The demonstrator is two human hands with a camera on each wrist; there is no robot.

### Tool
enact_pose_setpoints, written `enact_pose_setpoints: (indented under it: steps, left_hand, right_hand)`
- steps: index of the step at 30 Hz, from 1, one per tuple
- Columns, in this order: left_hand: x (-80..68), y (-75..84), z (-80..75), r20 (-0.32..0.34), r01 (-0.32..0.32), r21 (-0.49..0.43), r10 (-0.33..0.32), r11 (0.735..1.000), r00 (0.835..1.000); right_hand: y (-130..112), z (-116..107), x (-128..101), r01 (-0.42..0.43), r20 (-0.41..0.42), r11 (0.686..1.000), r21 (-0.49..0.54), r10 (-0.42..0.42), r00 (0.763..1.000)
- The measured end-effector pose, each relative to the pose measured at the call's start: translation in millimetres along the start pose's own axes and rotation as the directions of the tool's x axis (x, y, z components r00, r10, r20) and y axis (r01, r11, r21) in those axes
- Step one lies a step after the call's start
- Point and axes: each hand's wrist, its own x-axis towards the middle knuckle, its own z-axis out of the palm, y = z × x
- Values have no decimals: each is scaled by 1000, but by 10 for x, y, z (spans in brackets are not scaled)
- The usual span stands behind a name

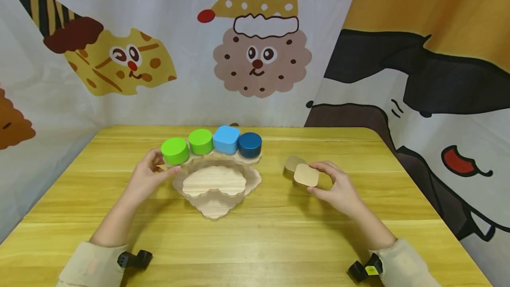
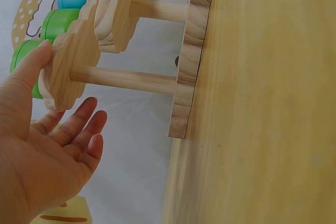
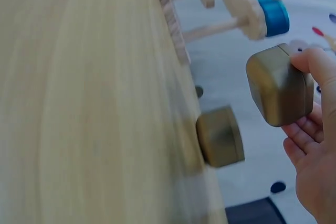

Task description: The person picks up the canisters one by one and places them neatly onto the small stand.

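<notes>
A tiered wooden display stand (image 1: 215,205) with scalloped shelves stands left of the table's middle. Its top shelf bears two green tins (image 1: 175,150), a light blue tin (image 1: 226,139) and a dark blue tin (image 1: 250,145) in a row. My left hand (image 1: 147,176) grips the left end of that shelf, thumb on the near edge; in the left wrist view its other fingers are spread below. My right hand (image 1: 338,189) pinches a gold tin (image 3: 275,85) between thumb and fingers, raised off the table. A second gold tin (image 3: 218,137) sits on the table just behind it.
The wooden table (image 1: 255,251) reaches back to a curtain (image 1: 159,105) printed with cartoon food. On the stand, a middle shelf (image 1: 215,180) bears nothing, and posts join the tiers.
</notes>
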Motion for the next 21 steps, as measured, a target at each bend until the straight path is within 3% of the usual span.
enact_pose_setpoints:
  steps: [5, 12, 21]
  left_hand:
    - [8, -11, 6, -2, -12, 4, 12, 1000, 1000]
    - [16, -32, 12, 4, -21, -2, 21, 1000, 1000]
    - [13, -37, 11, 1, -21, -9, 21, 1000, 1000]
  right_hand:
    - [-210, 77, 8, 10, 22, 997, 73, -12, 1000]
    - [-751, 231, 33, 59, 67, 992, 115, -67, 995]
    - [-962, 468, 81, 104, 100, 983, 149, -120, 988]
